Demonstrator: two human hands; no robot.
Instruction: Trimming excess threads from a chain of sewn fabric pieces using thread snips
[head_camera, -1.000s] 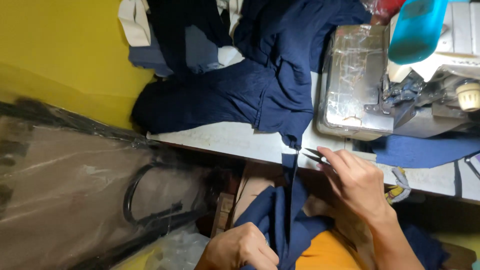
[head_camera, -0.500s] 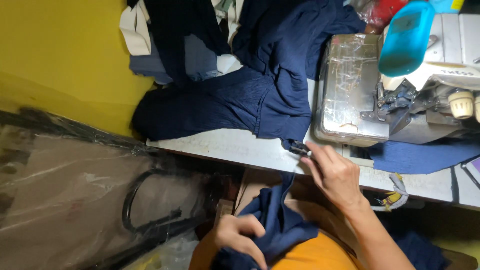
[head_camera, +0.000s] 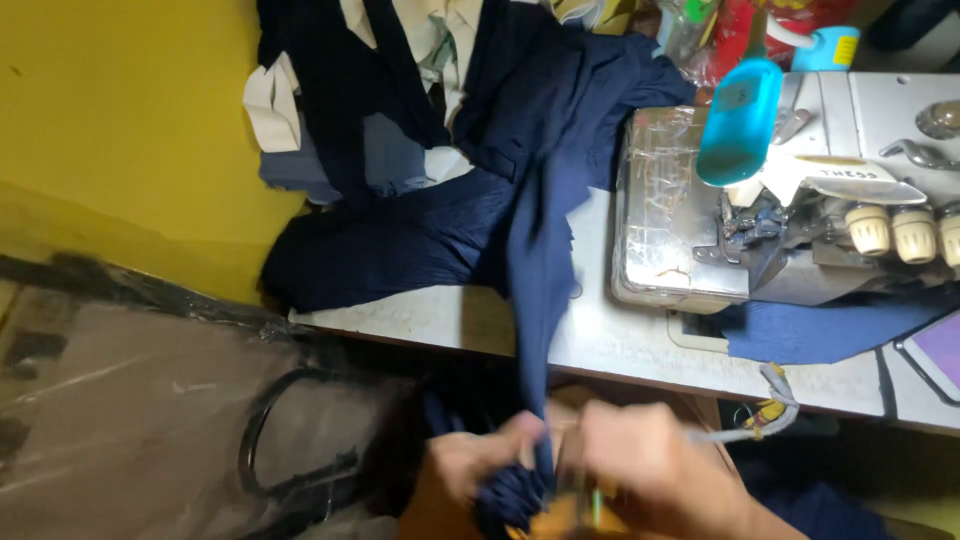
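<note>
A long strip of navy cloth (head_camera: 540, 300) runs from a heap of dark garments (head_camera: 400, 250) on the white table (head_camera: 620, 345) down over the front edge to my hands. Below that edge, my left hand (head_camera: 480, 462) is closed on the bunched lower end of the navy cloth (head_camera: 510, 497). Just to the right of the strip is my right hand (head_camera: 650, 465), with its fingers curled. Both hands are blurred by motion, so the thin metal tool that the right hand held in the earlier frames is hard to make out.
A grey overlock sewing machine (head_camera: 680, 230) stands on the table's right, a turquoise plastic object (head_camera: 740, 120) above it and blue fabric (head_camera: 820, 330) under its foot. A cable (head_camera: 775, 405) hangs off the edge. A yellow wall (head_camera: 120, 120) and plastic-wrapped bulk (head_camera: 130, 400) fill the left.
My right hand has dropped from the table edge to below it, next to my left hand. The navy strip is now pulled taut from the pile down to both hands.
</note>
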